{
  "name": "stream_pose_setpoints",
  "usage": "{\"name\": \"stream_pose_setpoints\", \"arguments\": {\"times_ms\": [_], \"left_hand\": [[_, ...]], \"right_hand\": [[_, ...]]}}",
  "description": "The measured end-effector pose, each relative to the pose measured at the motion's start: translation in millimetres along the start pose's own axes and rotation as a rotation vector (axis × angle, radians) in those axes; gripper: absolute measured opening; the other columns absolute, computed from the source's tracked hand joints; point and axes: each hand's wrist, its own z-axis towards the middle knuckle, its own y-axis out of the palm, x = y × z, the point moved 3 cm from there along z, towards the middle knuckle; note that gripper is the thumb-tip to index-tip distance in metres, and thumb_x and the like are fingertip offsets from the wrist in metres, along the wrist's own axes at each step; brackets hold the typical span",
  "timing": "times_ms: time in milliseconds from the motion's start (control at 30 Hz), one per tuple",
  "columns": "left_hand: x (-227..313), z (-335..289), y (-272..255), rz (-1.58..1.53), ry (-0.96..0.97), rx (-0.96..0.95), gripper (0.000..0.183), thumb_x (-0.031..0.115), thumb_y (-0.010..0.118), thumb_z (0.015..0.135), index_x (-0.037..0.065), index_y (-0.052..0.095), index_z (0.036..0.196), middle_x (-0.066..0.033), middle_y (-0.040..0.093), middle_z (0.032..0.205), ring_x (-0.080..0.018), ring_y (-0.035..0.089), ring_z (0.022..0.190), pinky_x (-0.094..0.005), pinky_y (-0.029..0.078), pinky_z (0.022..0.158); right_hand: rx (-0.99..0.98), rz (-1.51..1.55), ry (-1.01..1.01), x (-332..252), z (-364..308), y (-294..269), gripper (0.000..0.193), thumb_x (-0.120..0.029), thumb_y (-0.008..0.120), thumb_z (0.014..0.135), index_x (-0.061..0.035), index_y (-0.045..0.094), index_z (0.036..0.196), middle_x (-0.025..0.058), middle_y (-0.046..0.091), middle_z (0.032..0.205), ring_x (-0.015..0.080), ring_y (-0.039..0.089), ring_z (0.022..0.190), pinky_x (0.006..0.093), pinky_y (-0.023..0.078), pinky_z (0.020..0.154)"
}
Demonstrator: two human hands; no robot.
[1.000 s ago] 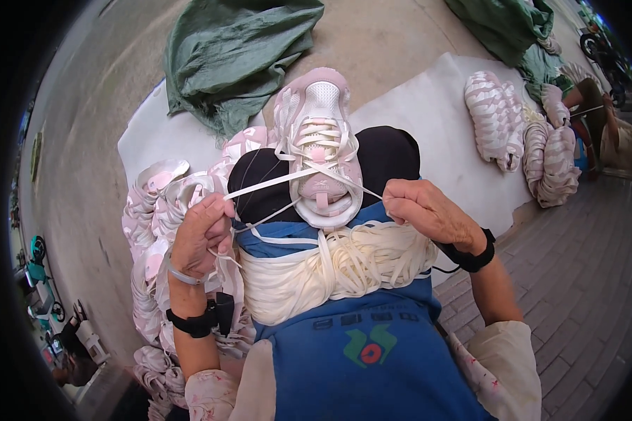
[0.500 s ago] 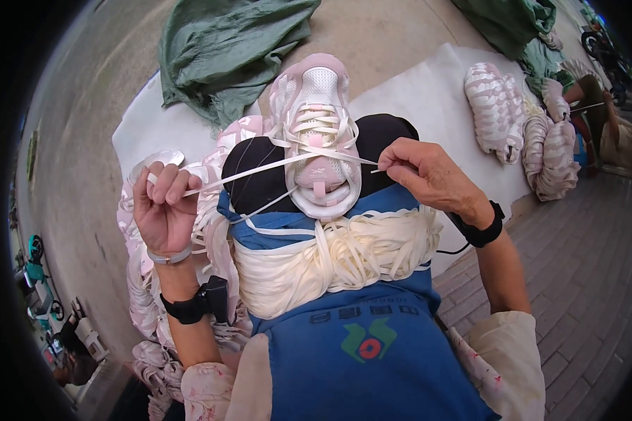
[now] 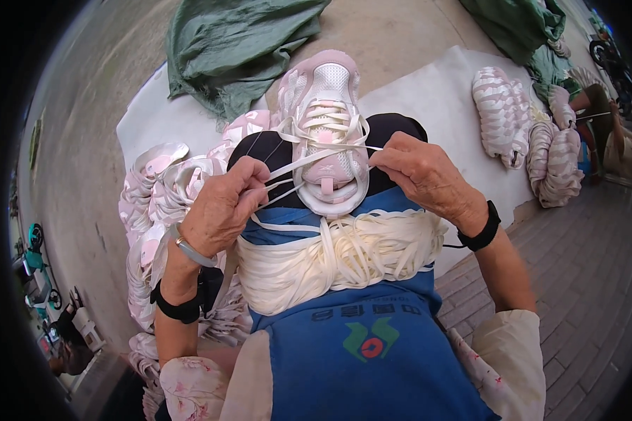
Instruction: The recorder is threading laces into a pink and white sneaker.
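Observation:
A pink and white sneaker [image 3: 335, 168] rests on my lap, toe pointing away, its tongue and opening toward me. Cream lace [image 3: 344, 133] crosses the eyelets, with loose ends running out to both sides. To the left of the shoe, my left hand [image 3: 225, 203] pinches a shoelace [image 3: 282, 168] between thumb and fingers; a second strand passes by its fingertips. My right hand [image 3: 428, 175], just right of the shoe's collar, is closed on a lace end, mostly hidden by the fingers. Nearer me, a thick bundle of cream laces [image 3: 281, 274] lies across my blue apron [image 3: 372, 379].
Several pink and white shoes [image 3: 147, 210] are heaped at my left. Bundled striped shoes [image 3: 498, 116] lie on the white sheet [image 3: 428, 91] at right. Green cloth sacks [image 3: 239, 49] lie ahead. At the far right, part of another person [image 3: 621, 144] shows.
My left hand has come in from the far left toward the shoe and turned, and the lace between is shorter. My right hand stays near the same spot, still pinching.

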Motion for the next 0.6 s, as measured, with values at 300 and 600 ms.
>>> {"name": "stream_pose_setpoints", "arguments": {"times_ms": [300,600], "left_hand": [[17,16,-1,0.399,0.16,0.14,0.01,0.006,0.062,0.085,-0.001,0.064,0.092,-0.0162,0.065,0.076,-0.0308,0.063,0.068,-0.0341,0.049,0.063],[-3,33,14,0.348,0.222,0.244,0.012,0.012,0.063,0.086,0.001,0.065,0.092,-0.0124,0.064,0.083,-0.0302,0.06,0.081,-0.0375,0.047,0.072]], "right_hand": [[0.093,-0.144,0.111,0,8,16,0.008,-0.011,0.062,0.086,-0.0034,0.06,0.088,0.0102,0.054,0.078,0.0291,0.06,0.069,0.0391,0.05,0.06],[-0.026,-0.284,0.143,-7,14,19,0.01,-0.01,0.058,0.087,-0.0018,0.057,0.083,0.0117,0.054,0.078,0.0321,0.059,0.067,0.041,0.049,0.059]]}}
